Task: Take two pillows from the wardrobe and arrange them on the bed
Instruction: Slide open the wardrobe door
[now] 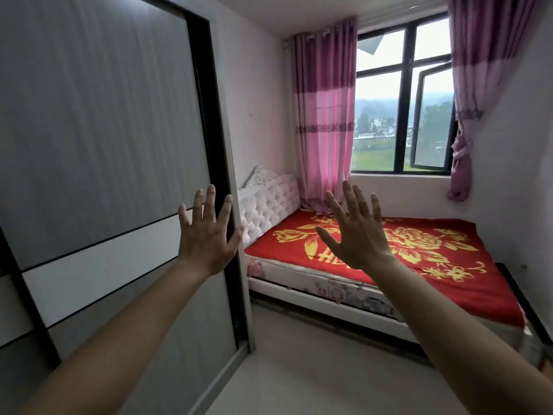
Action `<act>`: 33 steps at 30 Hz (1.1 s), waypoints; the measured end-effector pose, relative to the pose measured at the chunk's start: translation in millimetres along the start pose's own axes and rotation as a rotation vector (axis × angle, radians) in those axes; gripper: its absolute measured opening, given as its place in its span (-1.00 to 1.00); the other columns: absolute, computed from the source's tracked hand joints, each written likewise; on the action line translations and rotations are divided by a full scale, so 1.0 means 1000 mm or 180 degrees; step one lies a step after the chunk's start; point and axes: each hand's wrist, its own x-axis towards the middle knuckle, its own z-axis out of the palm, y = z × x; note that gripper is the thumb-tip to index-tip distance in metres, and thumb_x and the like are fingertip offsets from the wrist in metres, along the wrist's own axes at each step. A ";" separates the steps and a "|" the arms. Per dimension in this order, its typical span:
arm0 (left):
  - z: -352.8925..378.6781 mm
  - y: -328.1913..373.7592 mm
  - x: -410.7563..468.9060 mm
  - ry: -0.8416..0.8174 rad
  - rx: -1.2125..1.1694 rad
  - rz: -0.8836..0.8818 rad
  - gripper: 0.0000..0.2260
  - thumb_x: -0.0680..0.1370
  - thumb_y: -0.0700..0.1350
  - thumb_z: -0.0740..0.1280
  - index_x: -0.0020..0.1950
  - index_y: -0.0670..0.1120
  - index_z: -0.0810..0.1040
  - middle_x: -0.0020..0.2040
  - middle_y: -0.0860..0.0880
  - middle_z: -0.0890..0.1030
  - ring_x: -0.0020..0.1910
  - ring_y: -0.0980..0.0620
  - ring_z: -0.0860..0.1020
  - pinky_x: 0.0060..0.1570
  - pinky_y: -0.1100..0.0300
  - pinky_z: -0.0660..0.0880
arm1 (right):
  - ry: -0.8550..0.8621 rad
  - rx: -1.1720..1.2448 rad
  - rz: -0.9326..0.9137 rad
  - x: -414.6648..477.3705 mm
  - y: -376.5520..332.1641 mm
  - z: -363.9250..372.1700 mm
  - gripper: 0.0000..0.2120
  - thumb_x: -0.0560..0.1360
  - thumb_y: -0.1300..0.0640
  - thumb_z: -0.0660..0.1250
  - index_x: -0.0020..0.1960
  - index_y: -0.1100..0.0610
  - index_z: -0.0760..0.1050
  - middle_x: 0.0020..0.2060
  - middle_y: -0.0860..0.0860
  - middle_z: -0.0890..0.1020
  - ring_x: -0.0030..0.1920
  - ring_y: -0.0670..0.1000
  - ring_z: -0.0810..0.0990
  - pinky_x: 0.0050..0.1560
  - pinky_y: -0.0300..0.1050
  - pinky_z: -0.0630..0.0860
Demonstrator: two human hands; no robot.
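A tall grey wardrobe point(98, 151) with sliding doors and black trim fills the left side, its doors shut. The bed point(449, 265) lies at the right under a red sheet with yellow flowers, with a white tufted headboard point(269, 205) at its left end. No pillows are in sight. My left hand point(206, 235) is raised with fingers spread in front of the wardrobe's right edge, holding nothing. My right hand point(356, 232) is raised the same way over the bed, fingers apart and empty.
Pink and purple curtains point(324, 115) hang beside a dark-framed window point(404, 100) behind the bed, one pane swung open. Pale floor point(299, 369) runs between the wardrobe and the bed. A dark frame point(520, 295) edges the foot of the bed.
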 end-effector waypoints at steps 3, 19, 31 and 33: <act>0.053 -0.024 0.029 0.0007 0.0035 -0.0105 -0.37 0.56 0.25 0.04 0.56 -0.03 0.17 0.59 -0.19 0.02 0.56 -0.20 -0.01 0.42 -0.35 0.01 | -0.0083 -0.0034 0.0050 0.038 -0.008 0.057 -0.21 0.52 -0.43 -0.10 0.61 -0.02 -0.05 0.60 0.16 -0.13 0.59 0.19 -0.14 0.52 0.33 -0.11; 0.291 -0.202 0.215 -0.0466 0.0235 -0.0500 -0.36 0.55 0.25 -0.05 0.58 -0.01 0.08 0.59 -0.19 -0.04 0.57 -0.17 -0.09 0.45 -0.30 -0.04 | -0.0718 0.0340 -0.0091 0.266 -0.065 0.334 -0.23 0.55 -0.42 -0.10 0.60 -0.03 -0.14 0.60 0.16 -0.13 0.59 0.17 -0.12 0.53 0.31 0.00; 0.444 -0.270 0.307 -0.0445 0.1003 -0.0793 -0.36 0.55 0.23 -0.02 0.58 -0.01 0.06 0.59 -0.21 -0.13 0.56 -0.22 -0.13 0.43 -0.37 -0.03 | -0.0802 0.1483 -0.0597 0.437 -0.103 0.543 -0.21 0.56 -0.35 0.06 0.61 0.02 -0.14 0.60 0.15 -0.12 0.59 0.16 -0.01 0.56 0.15 0.05; 0.465 -0.285 0.327 -0.0426 0.1288 -0.0862 -0.36 0.54 0.23 -0.01 0.59 -0.01 0.06 0.59 -0.21 -0.17 0.56 -0.23 -0.17 0.41 -0.42 -0.08 | -0.0949 0.1711 -0.0730 0.465 -0.116 0.576 -0.21 0.57 -0.34 0.06 0.60 0.01 -0.19 0.60 0.13 -0.14 0.58 0.17 0.01 0.53 0.15 0.10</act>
